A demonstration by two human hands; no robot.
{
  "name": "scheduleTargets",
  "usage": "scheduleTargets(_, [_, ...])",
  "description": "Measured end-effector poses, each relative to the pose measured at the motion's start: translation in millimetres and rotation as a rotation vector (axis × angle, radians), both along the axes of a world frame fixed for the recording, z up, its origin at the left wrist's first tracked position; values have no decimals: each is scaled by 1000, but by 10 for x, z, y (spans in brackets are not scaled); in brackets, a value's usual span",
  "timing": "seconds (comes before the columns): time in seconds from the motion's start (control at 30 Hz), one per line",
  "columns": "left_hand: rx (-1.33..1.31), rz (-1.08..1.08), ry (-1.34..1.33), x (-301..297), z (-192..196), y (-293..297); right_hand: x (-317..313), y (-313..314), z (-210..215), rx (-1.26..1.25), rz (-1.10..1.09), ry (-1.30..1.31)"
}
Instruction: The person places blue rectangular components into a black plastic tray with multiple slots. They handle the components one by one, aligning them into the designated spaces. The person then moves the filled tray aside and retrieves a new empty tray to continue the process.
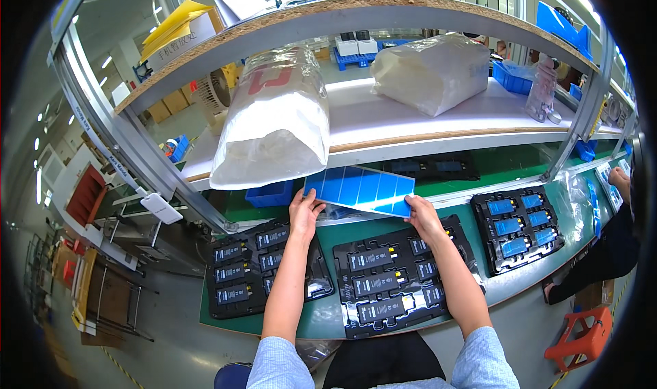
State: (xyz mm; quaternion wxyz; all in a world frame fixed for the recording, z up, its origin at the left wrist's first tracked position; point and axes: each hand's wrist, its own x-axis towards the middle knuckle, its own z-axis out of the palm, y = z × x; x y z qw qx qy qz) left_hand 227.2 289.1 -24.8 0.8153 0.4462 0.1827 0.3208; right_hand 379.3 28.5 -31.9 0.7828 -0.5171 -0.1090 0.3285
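Observation:
Between both hands I hold a blue glossy sheet point(363, 190) divided into strips, raised over the back of the green worktable point(328, 318). My left hand point(303, 213) pinches its left end; my right hand point(423, 218) grips the lower right corner. Below my arms lie two black plastic trays, a left tray point(256, 275) and a middle tray point(356, 327), both with black battery packs point(373, 283) in their pockets. Farther right, another black tray point(484, 235) carries several blue-topped packs point(508, 226). My forearms cover parts of the left and middle trays.
A wooden-edged shelf point(438, 143) crosses behind the sheet, bearing two large plastic bags point(274, 125). Under it sit a blue bin point(270, 195) and another dark tray point(431, 168). At right stand a person in dark trousers point(606, 242) and an orange stool point(582, 338).

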Motion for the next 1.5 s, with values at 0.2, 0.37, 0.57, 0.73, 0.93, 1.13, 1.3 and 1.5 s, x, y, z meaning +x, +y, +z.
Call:
scheduleTargets(0.2, [-18, 7, -78, 7, -42, 46, 36, -24, -25, 46, 115, -40])
scheduleTargets(0.37, [-8, -143, -42, 35, 37, -85, -259, 215, -44, 192, -116, 37])
scheduleTargets(0.57, [195, -346, 133, 90, 75, -376, -398, 509, -153, 163, -41, -53])
scheduleTargets(0.73, [417, -228, 248, 96, -30, -491, -488, 564, -112, 47, 190, -50])
scheduleTargets(0.93, [394, -214, 316, 104, -125, -163, -141, 681, -140, -109, 160, -26])
scheduleTargets(1.13, [376, -74, 319, 136, -151, -221, -79, 756, -212, -271, 232, -155])
scheduleTargets(1.3, [451, -48, 313, 171, -190, -193, -102, 811, -226, -355, 128, -283])
scheduleTargets(1.5, [529, -29, 365, 201, -139, -239, -6, 874, -377, -461, -83, -672])
